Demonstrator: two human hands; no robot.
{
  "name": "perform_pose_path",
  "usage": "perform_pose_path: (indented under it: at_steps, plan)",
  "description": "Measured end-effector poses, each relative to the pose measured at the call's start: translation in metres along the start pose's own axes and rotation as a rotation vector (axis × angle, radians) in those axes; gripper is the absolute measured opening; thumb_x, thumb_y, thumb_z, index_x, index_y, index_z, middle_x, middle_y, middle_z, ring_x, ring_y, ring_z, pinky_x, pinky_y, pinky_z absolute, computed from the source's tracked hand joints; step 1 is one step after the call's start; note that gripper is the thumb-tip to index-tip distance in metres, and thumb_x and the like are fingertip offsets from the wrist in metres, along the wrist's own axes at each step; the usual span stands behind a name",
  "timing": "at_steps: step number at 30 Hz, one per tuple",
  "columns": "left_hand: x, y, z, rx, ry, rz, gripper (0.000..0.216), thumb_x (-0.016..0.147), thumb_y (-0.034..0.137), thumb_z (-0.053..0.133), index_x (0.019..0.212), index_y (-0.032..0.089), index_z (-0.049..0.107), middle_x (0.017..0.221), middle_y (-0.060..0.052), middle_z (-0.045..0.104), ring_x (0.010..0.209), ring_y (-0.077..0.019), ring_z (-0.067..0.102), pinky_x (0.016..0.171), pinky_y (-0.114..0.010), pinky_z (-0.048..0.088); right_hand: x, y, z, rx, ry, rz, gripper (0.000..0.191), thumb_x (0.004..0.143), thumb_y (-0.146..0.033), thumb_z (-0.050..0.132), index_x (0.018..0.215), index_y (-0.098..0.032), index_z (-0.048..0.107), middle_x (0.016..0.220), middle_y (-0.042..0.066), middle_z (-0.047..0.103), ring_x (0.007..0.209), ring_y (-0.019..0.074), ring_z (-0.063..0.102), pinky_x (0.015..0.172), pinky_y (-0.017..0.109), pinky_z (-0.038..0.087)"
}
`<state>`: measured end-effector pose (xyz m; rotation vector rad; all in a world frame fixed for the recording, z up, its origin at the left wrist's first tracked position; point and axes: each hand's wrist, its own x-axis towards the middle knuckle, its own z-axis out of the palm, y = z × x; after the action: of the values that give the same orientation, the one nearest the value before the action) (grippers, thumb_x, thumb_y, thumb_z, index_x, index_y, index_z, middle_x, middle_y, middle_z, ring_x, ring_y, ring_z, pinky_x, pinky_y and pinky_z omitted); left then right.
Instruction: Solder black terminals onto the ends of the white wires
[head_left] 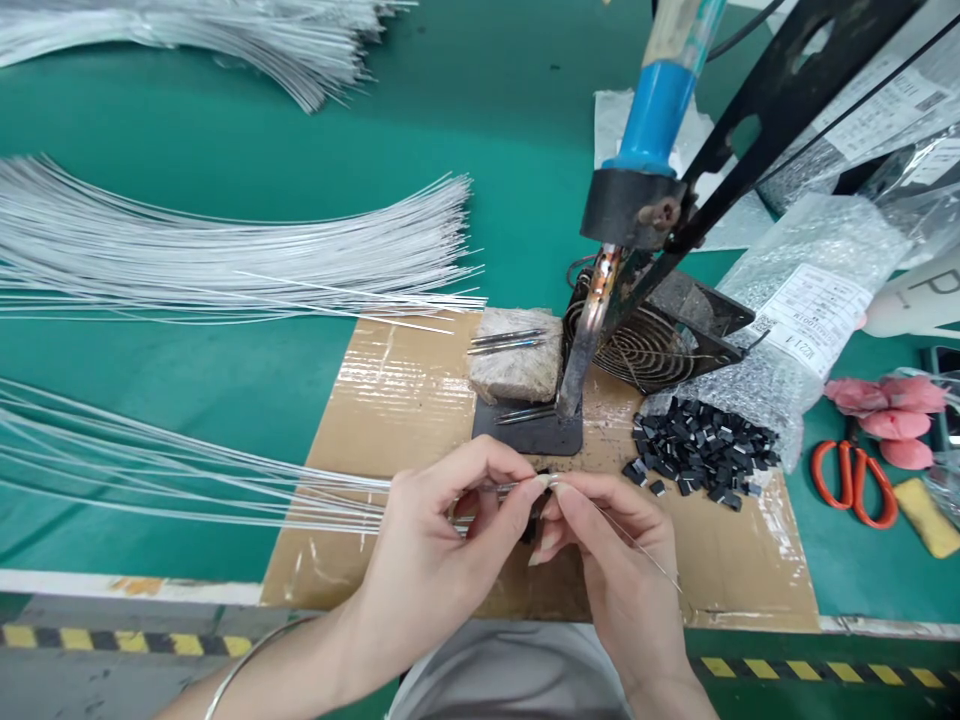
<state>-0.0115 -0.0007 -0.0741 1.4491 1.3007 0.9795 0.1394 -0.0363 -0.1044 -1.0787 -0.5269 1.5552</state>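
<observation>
My left hand (450,540) is closed in a pinch, thumb and forefinger meeting above the cardboard. Several thin white wires (337,480) run in from the left and pass under or into that hand; a wire end shows between its fingers. My right hand (626,545) is closed too, its fingertips touching those of my left. From its pinch a thin silvery wire (637,548) trails down to the right. A small dark part (535,520) shows between the hands, mostly hidden. What exactly sits between the fingertips is too small to make out.
A soldering iron (656,120) on a black stand points down onto a dark pad (529,430). Beside it are a stone-like block (517,375), a fan (645,345), loose black connectors (705,450) and orange-handled scissors (853,485). A large white wire bundle (262,250) lies at left.
</observation>
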Motion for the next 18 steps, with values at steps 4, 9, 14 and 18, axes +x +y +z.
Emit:
perform_pose_path:
  at_steps: [4, 9, 14, 18]
  plan:
    - [0.0, -0.002, 0.0, 0.018, 0.007, 0.014, 0.016, 0.093, 0.02, 0.067, 0.078, 0.02, 0.071, 0.064, 0.001, 0.071, 0.053, -0.0114, 0.063, 0.046, -0.019, 0.044, 0.001, 0.001, 0.0, 0.004, 0.004, 0.004, 0.008, 0.091, -0.034, 0.087, 0.092, -0.027, 0.089, 0.077, -0.001, 0.083, 0.06, 0.0084, 0.075, 0.061, 0.015, 0.066]
    - [0.0, -0.004, 0.0, 0.048, 0.012, 0.058, 0.017, 0.094, 0.018, 0.066, 0.077, 0.019, 0.07, 0.064, 0.001, 0.069, 0.053, -0.0108, 0.06, 0.047, -0.02, 0.043, 0.001, 0.0, 0.002, 0.055, -0.008, 0.032, 0.008, 0.09, -0.034, 0.088, 0.091, -0.026, 0.089, 0.077, -0.002, 0.082, 0.06, 0.0069, 0.074, 0.061, 0.014, 0.064]
    - [-0.004, -0.011, 0.003, 0.056, 0.018, 0.094, 0.017, 0.097, 0.018, 0.065, 0.081, 0.021, 0.069, 0.065, 0.004, 0.067, 0.053, -0.0095, 0.057, 0.048, -0.019, 0.041, 0.001, -0.002, 0.003, 0.101, -0.009, 0.066, 0.008, 0.089, -0.033, 0.09, 0.09, -0.025, 0.089, 0.075, -0.003, 0.081, 0.059, 0.0057, 0.072, 0.06, 0.012, 0.063]
    - [-0.005, -0.013, 0.002, 0.091, 0.013, 0.132, 0.017, 0.097, 0.015, 0.066, 0.081, 0.022, 0.069, 0.064, 0.006, 0.065, 0.053, -0.0082, 0.053, 0.049, -0.018, 0.04, 0.005, -0.006, 0.001, 0.127, -0.035, 0.115, 0.009, 0.086, -0.033, 0.091, 0.087, -0.024, 0.088, 0.072, -0.002, 0.08, 0.055, 0.0061, 0.07, 0.055, 0.013, 0.062]
